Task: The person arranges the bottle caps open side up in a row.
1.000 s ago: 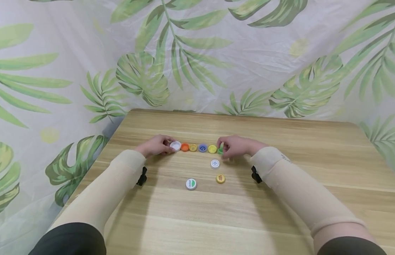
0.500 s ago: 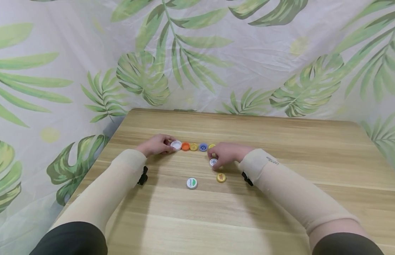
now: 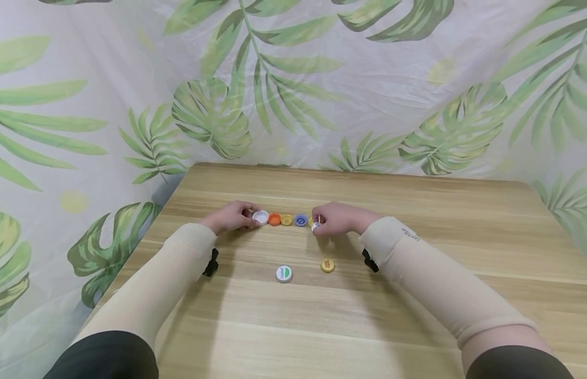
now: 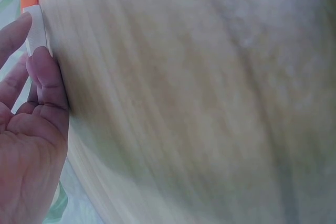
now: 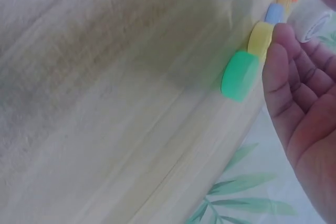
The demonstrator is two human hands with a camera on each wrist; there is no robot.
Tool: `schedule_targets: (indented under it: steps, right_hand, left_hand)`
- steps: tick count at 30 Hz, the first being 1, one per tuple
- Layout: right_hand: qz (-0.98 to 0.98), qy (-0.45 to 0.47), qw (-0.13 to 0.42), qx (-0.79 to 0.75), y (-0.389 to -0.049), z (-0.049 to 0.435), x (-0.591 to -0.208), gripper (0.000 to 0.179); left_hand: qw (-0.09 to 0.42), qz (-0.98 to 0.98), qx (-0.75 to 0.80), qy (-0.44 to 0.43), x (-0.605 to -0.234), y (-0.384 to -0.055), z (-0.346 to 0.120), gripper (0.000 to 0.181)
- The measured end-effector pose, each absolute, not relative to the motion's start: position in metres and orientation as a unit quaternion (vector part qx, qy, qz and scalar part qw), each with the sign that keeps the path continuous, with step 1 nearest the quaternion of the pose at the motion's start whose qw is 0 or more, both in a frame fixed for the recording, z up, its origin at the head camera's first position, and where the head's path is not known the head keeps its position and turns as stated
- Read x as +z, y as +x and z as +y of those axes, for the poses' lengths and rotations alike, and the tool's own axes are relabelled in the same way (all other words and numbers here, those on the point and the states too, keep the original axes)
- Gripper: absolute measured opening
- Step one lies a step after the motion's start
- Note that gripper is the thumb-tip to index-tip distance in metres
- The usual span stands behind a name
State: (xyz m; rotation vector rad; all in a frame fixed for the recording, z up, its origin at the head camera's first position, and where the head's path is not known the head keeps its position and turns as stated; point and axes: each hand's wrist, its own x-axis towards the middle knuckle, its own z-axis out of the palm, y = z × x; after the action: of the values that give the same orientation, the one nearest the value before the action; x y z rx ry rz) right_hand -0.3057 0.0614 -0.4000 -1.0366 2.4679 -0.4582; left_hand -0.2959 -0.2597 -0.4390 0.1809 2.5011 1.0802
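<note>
In the head view my left hand (image 3: 232,216) holds a wide white bottle cap (image 3: 260,217) by its rim between thumb and finger, at the left end of a row of caps. An orange cap (image 3: 274,219), a gold cap (image 3: 286,220) and a blue cap (image 3: 300,220) follow side by side. My right hand (image 3: 342,217) pinches a small white bottle cap (image 5: 310,22) off the table, close to the row. The right wrist view shows the yellow cap (image 5: 260,39) and the green cap (image 5: 240,76) at the row's right end; my hand hides the green one in the head view.
Nearer on the wooden table (image 3: 255,326) lie a white cap with a green mark (image 3: 284,273) and a gold cap with red print (image 3: 328,266). A leaf-patterned cloth (image 3: 293,79) hangs behind the table's far edge.
My right hand has left the green cap, picked up the small white cap from in front of the row, and brought it back to the row. My left hand stays at the wide white cap.
</note>
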Motion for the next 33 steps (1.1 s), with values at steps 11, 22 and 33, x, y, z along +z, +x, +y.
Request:
schedule_targets:
  steps: [11,22,33]
  right_hand:
    - [0.899,-0.352,0.198,-0.169,-0.314,0.070,-0.393,0.030]
    - [0.928,-0.259,0.167,-0.211,-0.326,0.086,-0.390,0.038]
    - [0.923,-0.157,0.175,-0.306,-0.334,0.108,-0.397,0.039]
  left_hand:
    - [0.200,0.899,0.384,0.069,-0.439,-0.293,-0.259,0.054]
    - [0.200,0.900,0.382,0.067,-0.438,-0.292,-0.258,0.054]
    - [0.200,0.899,0.385,0.068,-0.438,-0.294,-0.259,0.054]
